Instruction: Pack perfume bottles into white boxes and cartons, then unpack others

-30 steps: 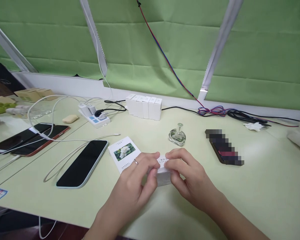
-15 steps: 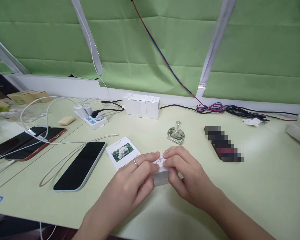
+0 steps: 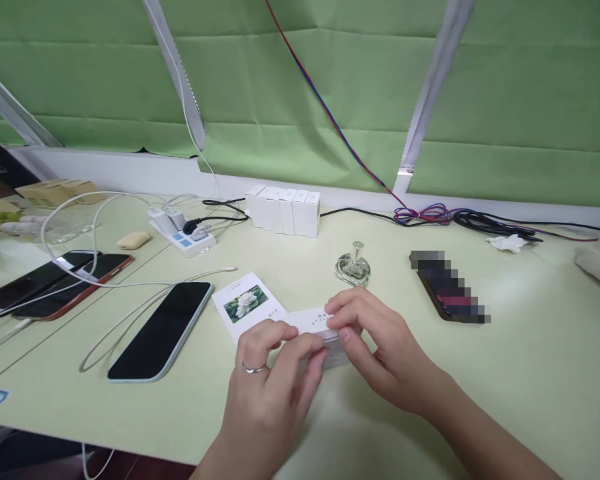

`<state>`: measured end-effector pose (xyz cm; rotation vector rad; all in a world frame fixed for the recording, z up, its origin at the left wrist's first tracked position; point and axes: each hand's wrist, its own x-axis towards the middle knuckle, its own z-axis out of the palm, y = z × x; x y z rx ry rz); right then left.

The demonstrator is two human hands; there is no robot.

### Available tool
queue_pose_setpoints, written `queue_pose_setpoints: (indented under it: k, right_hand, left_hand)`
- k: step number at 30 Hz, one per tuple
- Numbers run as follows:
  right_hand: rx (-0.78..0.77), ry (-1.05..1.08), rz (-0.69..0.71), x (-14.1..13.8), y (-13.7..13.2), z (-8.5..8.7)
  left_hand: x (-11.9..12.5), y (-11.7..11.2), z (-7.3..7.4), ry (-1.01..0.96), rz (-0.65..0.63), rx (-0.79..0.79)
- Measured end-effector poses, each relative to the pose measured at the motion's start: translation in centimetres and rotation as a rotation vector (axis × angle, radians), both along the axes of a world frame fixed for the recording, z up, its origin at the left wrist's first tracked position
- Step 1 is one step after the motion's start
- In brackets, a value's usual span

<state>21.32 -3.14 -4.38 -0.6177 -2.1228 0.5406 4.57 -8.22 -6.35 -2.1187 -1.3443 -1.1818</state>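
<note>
A small white box (image 3: 306, 320) with printed letters on top and a greyish front side rests on the table in front of me. My left hand (image 3: 273, 383), with a ring on one finger, pinches the box's near top edge between thumb and index finger. At the box's right end, my right hand (image 3: 387, 350) grips with fingers on top and thumb at the front edge. Just behind the box stands a glass perfume bottle (image 3: 353, 269) with a silvery neck. To the left lies a white card (image 3: 235, 327) with a white flower picture, partly covered by my left hand.
Phones lie at left, one with a light blue case (image 3: 163, 333). A power strip (image 3: 195, 247) with plugs and a row of white boxes (image 3: 280, 215) stand at the back. At right are a partly blurred dark phone-like object (image 3: 433, 293), coiled cables (image 3: 485, 223) and a crumpled tissue (image 3: 507, 243).
My left hand has drawn back from the box's top to its near edge, uncovering more of the top. My right thumb has come up to the front edge.
</note>
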Motion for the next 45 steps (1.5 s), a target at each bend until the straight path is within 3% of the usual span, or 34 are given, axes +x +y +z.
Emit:
queue_pose_setpoints:
  k: [8,20,27,31,41,45]
  right_hand:
    - [0.039,-0.067,0.072,0.5,0.0,0.6]
    - [-0.355,0.013,0.125,0.6,-0.2,0.8]
    - [-0.272,0.005,0.141,0.9,-0.2,0.6]
    - [-0.269,-0.008,0.126,0.7,-0.1,0.7]
    - [-0.215,-0.141,0.082,0.7,-0.2,0.8]
    - [-0.219,-0.135,0.058,0.5,-0.4,0.9]
  left_hand:
    - [0.5,-0.4,1.1,-0.003,-0.043,-0.007]
    - [-0.4,-0.1,1.2,0.049,-0.081,0.006]
    - [-0.2,0.2,1.0,0.013,-0.137,0.021]
    - [-0.1,0.1,1.3,0.020,-0.154,-0.051]
    - [-0.5,0.1,1.2,0.061,-0.118,-0.036]
    - [-0.1,0.1,1.0,0.060,-0.037,0.070]
